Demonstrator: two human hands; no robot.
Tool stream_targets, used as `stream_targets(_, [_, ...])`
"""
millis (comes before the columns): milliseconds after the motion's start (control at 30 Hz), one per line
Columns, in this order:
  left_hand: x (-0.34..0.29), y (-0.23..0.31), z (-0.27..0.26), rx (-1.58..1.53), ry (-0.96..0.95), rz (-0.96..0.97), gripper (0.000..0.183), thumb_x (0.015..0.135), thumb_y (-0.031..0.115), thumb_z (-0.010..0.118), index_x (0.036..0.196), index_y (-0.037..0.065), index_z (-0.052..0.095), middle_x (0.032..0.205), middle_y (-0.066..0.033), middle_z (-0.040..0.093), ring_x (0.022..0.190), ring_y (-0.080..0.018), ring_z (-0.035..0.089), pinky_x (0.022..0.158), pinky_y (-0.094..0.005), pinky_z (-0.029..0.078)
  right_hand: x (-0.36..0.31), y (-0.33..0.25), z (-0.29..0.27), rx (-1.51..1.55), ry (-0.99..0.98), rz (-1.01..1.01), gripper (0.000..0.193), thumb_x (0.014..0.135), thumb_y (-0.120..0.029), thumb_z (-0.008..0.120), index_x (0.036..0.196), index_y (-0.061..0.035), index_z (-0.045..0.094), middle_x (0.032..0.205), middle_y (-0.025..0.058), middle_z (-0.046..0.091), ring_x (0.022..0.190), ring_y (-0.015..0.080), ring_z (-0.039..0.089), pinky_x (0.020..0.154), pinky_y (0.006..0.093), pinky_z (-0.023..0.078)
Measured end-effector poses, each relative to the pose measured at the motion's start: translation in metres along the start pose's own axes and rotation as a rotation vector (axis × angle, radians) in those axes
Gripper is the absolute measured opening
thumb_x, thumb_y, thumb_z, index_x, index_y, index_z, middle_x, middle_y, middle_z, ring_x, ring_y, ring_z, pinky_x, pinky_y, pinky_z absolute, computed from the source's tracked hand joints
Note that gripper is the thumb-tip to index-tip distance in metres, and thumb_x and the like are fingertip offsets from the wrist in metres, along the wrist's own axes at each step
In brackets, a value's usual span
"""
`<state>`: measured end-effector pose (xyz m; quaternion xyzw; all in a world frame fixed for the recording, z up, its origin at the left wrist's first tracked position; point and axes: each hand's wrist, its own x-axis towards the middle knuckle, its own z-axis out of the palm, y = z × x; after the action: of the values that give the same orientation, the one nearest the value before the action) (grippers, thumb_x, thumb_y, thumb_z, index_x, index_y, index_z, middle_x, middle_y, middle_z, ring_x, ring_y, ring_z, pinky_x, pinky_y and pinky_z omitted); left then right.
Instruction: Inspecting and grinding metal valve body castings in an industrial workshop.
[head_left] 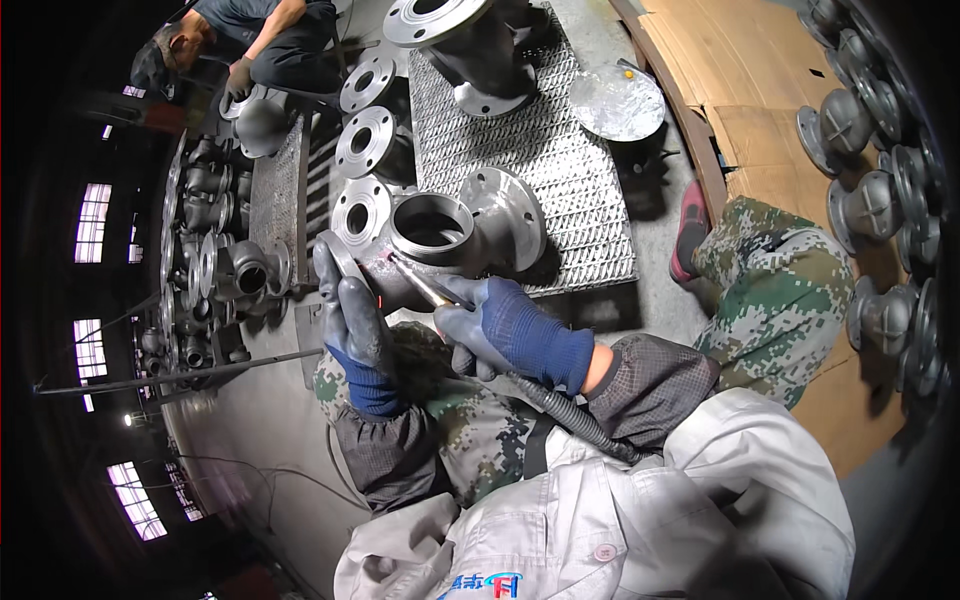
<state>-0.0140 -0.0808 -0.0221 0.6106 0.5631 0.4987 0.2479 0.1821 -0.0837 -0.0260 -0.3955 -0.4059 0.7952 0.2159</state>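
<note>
A grey cast-metal valve body (440,235) with round flanges lies on its side at the edge of a steel grating (560,150). My left hand (352,318), in a blue glove, presses against the near flange of the valve body. My right hand (490,325), also gloved in blue, grips a thin pen-like tool (425,287) on a black ribbed hose (570,415). The tool's tip touches the valve body's lower side, where a small red-pink glow shows. My knees in camouflage trousers sit just below the hands.
Several flanged valve bodies (365,140) stand behind on the grating and a bench, more castings (870,205) lie on cardboard at the right. A round metal lid (617,102) rests at the back. Another person (265,45) crouches at the top left. A long rod (170,372) lies left.
</note>
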Motion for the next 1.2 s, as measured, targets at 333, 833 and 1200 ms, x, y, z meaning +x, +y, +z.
stream_targets(333, [-0.001,-0.008,0.0,-0.02,0.05,0.077,0.06,0.108,0.028,0.044,0.153,-0.009,0.03,0.158,-0.0203,0.035,0.145,-0.0243,0.033,0.121,-0.0395,0.022,-0.01,0.013,0.003,-0.013,0.0,-0.175,0.05,0.101,-0.021,0.052,0.148,-0.0066,0.047,0.067,0.0051,0.063,0.051,0.0096,0.06,0.046,0.0253,0.051])
stream_targets(833, [-0.013,0.006,-0.002,-0.038,-0.001,-0.136,0.079,0.086,-0.009,0.053,0.159,0.001,0.025,0.156,-0.0138,0.037,0.137,-0.0209,0.043,0.112,-0.0313,0.034,-0.002,0.032,-0.121,0.29,0.477,-0.323,0.054,0.096,-0.024,0.064,0.132,0.0103,0.044,0.09,0.0137,0.07,0.063,0.0185,0.069,0.044,0.0252,0.055])
stream_targets(1200, [-0.039,-0.027,-0.047,0.095,0.061,-0.392,0.077,0.082,-0.01,0.053,0.155,0.003,0.032,0.125,-0.0107,0.058,0.099,-0.0146,0.06,0.081,-0.0239,0.05,0.046,0.103,-0.136,0.259,0.627,-0.176,0.03,0.095,-0.027,0.066,0.107,-0.0006,0.063,0.084,0.0059,0.069,0.055,0.0091,0.059,0.046,0.0241,0.047])
